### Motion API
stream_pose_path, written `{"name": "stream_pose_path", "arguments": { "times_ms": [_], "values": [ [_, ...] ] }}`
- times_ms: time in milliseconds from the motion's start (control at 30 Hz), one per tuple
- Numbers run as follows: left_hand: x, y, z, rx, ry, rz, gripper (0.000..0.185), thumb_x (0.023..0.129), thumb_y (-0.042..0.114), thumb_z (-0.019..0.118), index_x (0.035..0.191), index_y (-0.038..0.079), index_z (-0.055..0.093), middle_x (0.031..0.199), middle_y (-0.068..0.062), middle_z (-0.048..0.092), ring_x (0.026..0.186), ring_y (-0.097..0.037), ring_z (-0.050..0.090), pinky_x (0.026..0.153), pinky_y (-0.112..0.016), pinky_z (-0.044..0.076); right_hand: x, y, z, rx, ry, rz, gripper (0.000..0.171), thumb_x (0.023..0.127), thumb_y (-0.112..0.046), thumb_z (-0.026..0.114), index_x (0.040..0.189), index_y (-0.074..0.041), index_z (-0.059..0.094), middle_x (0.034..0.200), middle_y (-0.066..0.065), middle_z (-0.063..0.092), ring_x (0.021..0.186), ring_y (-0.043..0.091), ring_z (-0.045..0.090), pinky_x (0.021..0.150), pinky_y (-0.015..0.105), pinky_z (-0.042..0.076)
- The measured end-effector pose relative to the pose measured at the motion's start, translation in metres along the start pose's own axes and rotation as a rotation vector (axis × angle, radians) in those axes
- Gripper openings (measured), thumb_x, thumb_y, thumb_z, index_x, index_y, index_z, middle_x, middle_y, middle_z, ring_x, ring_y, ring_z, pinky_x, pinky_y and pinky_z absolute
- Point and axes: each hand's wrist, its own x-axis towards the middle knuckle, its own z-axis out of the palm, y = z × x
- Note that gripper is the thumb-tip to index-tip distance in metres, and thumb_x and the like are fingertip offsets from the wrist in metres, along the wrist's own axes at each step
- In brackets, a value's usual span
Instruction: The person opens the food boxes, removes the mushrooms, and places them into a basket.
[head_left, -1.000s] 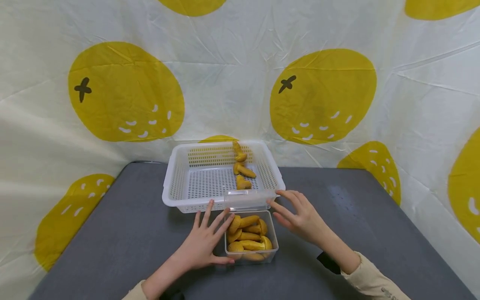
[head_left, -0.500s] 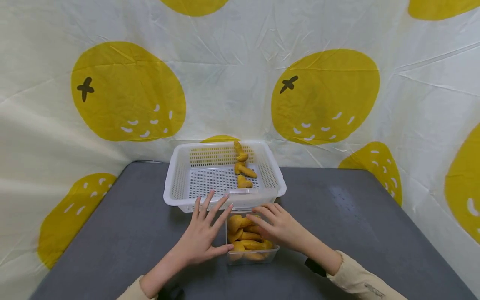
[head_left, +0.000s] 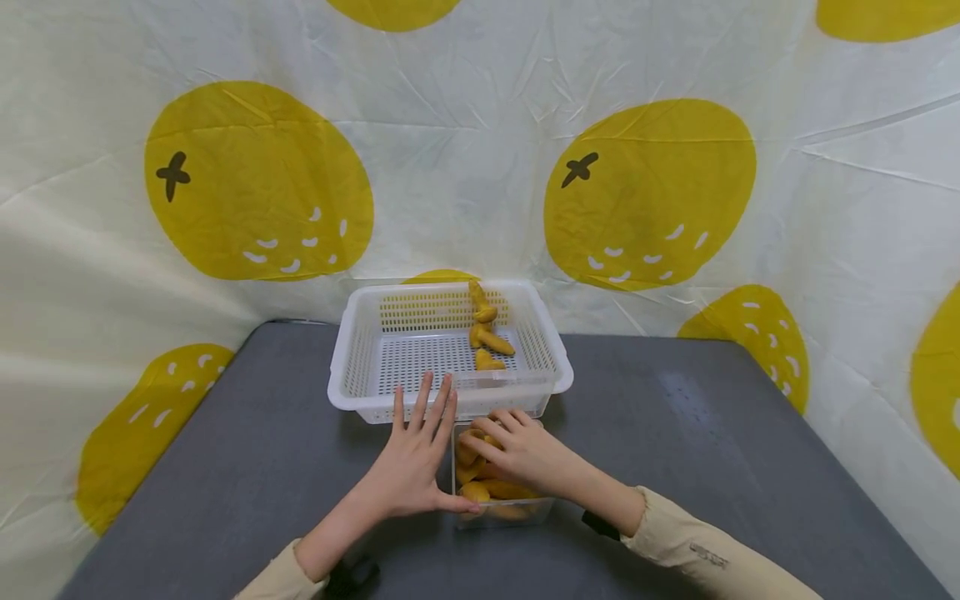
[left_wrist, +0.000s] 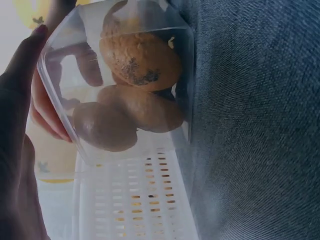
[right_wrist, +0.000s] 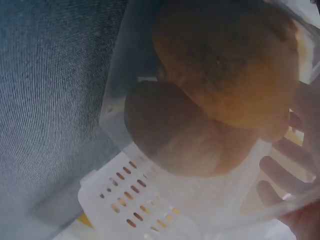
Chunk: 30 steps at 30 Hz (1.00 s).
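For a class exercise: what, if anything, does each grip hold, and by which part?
Left grip holds nothing; whether the right grip holds any mushroom cannot be told.

Open clear box [head_left: 501, 512] of yellow-brown mushrooms [head_left: 510, 490], upright on the grey worktop [head_left: 697, 467]

The box is see-through plastic, set well in from the worktop's far edge and about midway between its left and right edges; its clear lid [head_left: 517, 399] stands raised along the far side. Inside, the mushrooms lie heaped, stems and rounded caps packed together; the left wrist view shows dark speckles on one cap [left_wrist: 140, 60].
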Motion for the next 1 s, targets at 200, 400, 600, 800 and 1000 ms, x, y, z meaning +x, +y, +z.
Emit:
{"name": "stream_pose_path", "arguments": {
  "times_ms": [200, 400, 600, 800, 1000],
  "values": [
    [-0.0016, 0.0015, 0.0028, 0.017, -0.041, -0.028, 0.129, 0.054, 0.090, 0.038, 0.144, 0.005, -0.001, 0.151, -0.014, -0.008, 0.137, -0.038, -0.002, 0.103, -0.062, -0.006, 0.0024, -0.0030, 0.0054, -0.060, -0.035, -0.023, 0.046, 0.076, -0.037, 0.068, 0.116, -0.021, 0.053, 0.110, -0.002, 0.054, 0.095, 0.015, 0.050, 0.082, 0.030, 0.043],
    [-0.0036, 0.0028, 0.0043, 0.023, -0.090, -0.057, 0.124, 0.057, 0.090, 0.033, 0.145, 0.008, 0.003, 0.151, -0.012, -0.010, 0.138, -0.036, -0.009, 0.102, -0.065, -0.001, 0.0035, -0.0040, 0.0071, -0.057, -0.022, -0.057, 0.034, 0.081, -0.033, 0.062, 0.111, -0.021, 0.052, 0.108, -0.001, 0.054, 0.094, 0.016, 0.050, 0.080, 0.031, 0.043],
    [-0.0058, 0.0037, 0.0064, 0.016, -0.151, -0.095, 0.117, 0.060, 0.088, 0.031, 0.145, 0.012, 0.005, 0.151, -0.012, -0.008, 0.136, -0.038, -0.013, 0.100, -0.066, 0.004, 0.0024, -0.0034, 0.0071, -0.026, -0.020, -0.070, 0.032, 0.081, -0.034, 0.061, 0.109, -0.023, 0.050, 0.106, 0.000, 0.052, 0.092, 0.017, 0.051, 0.081, 0.033, 0.044],
    [-0.0067, 0.0047, 0.0072, 0.009, -0.179, -0.108, 0.114, 0.062, 0.087, 0.032, 0.145, 0.014, 0.003, 0.151, -0.011, -0.011, 0.136, -0.038, -0.014, 0.101, -0.066, 0.003, -0.0002, -0.0023, 0.0045, 0.011, 0.006, -0.075, 0.018, 0.091, -0.031, 0.047, 0.107, -0.024, 0.051, 0.105, -0.001, 0.052, 0.088, 0.017, 0.051, 0.079, 0.033, 0.044],
    [-0.0079, 0.0050, 0.0079, 0.035, -0.165, -0.103, 0.114, 0.062, 0.087, 0.030, 0.145, 0.014, 0.003, 0.151, -0.012, -0.006, 0.136, -0.039, -0.011, 0.100, -0.066, 0.008, -0.0030, -0.0007, -0.0013, 0.035, 0.072, -0.062, 0.027, 0.080, -0.036, 0.063, 0.102, -0.023, 0.052, 0.103, -0.001, 0.053, 0.085, 0.017, 0.050, 0.076, 0.031, 0.043]
  ]
}}
